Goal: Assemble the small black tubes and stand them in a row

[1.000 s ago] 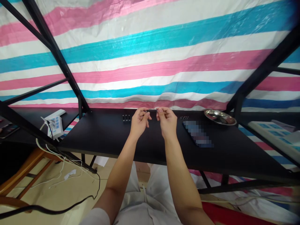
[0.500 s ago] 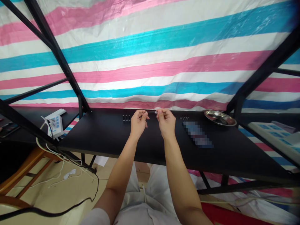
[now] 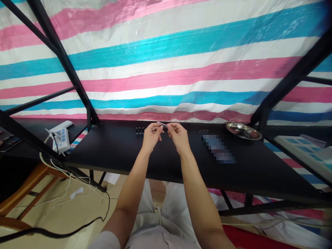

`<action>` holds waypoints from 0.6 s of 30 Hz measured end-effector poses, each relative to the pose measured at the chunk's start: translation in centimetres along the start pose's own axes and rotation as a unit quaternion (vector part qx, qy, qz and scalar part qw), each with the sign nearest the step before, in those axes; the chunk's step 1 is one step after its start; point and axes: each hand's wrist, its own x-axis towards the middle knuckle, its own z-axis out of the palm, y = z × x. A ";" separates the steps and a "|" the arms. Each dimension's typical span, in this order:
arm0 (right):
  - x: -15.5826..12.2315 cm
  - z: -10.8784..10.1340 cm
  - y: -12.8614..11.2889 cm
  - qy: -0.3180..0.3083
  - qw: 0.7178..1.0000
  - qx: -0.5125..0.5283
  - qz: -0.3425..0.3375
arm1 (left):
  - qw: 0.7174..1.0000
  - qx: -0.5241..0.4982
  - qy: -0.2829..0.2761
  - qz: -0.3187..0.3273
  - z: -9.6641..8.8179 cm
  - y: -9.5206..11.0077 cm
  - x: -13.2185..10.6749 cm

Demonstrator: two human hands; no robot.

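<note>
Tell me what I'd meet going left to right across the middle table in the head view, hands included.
Short cylinders → left hand → right hand → tiny bits → shiny plate.

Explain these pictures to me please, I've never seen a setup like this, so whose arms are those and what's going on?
There's no machine here: these are a person's own bare left hand and right hand, seen from a camera worn on their head, looking forward and down. Between the fingertips is a slim, pale piece, too small to identify.

On the black table, three small dark pieces stand beside the left hand. Beyond the right hand are some tiny pieces, a flat dark object with its face pixelated, and a shiny metal dish. A striped sheet hangs behind.
</note>
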 end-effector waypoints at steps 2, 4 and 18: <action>0.0 0.0 0.3 -0.021 1.000 -0.011 0.012 | 1.000 0.002 0.006 0.000 -0.2 -0.2 0.1; 0.1 -0.2 0.5 -0.046 0.998 -0.027 0.020 | 1.000 0.006 0.013 0.000 -0.4 -0.4 0.3; 2.6 -3.0 1.5 -0.220 0.958 -0.179 0.041 | 0.981 0.155 -0.109 0.045 -1.9 -2.4 2.2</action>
